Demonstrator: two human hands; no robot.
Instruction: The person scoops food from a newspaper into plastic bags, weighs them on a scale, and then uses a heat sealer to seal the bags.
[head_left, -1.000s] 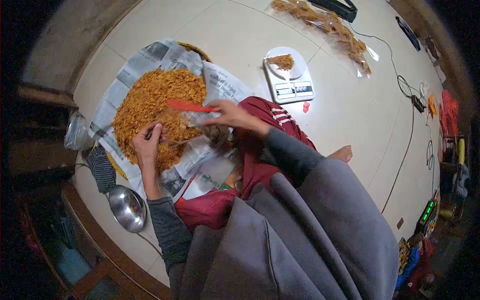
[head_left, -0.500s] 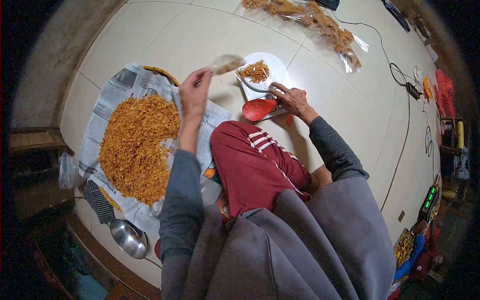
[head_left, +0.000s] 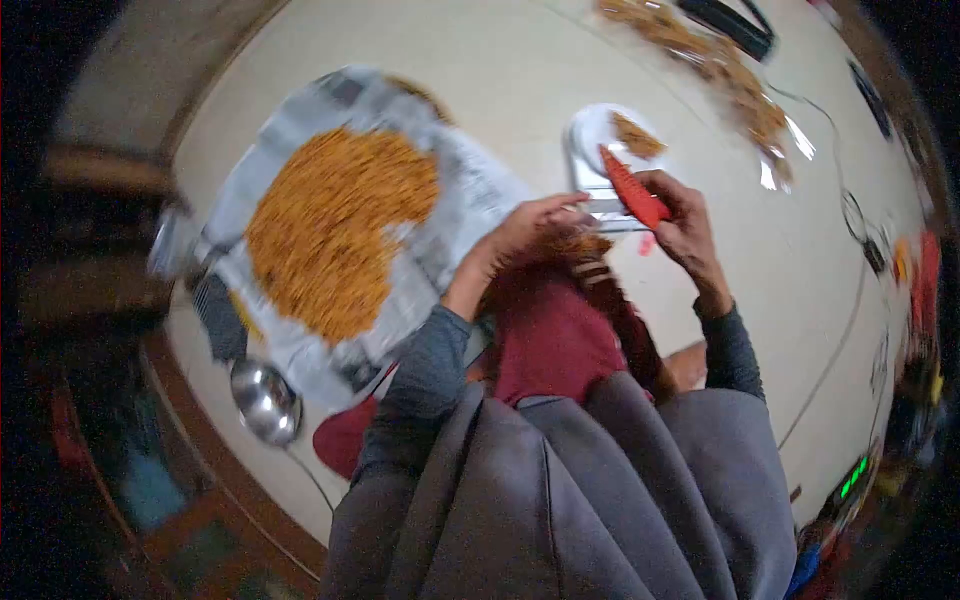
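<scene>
My right hand (head_left: 688,225) grips a red plastic paddle (head_left: 630,185), its blade pointing up toward a white scale (head_left: 582,140). Some brown crispy flakes (head_left: 637,136) lie on the scale's round plate. Low over my knee, my left hand (head_left: 530,228) has its fingers closed on a clear plastic bag (head_left: 590,243) with brown flakes inside; motion smears the bag's edges. A large heap of orange-brown flakes (head_left: 340,230) is spread over newspaper (head_left: 480,180) to the left of both hands.
Filled clear bags (head_left: 725,70) lie at the upper right beside a black object (head_left: 730,25). A woven rim (head_left: 420,97) shows under the newspaper. At the lower left is a shiny metal bowl-shaped utensil (head_left: 265,402). A cable (head_left: 850,210) runs along the right.
My left hand has come down and right with the bag, toward my knee. My right hand has lifted the red paddle from beside the scale. The whole view has shifted.
</scene>
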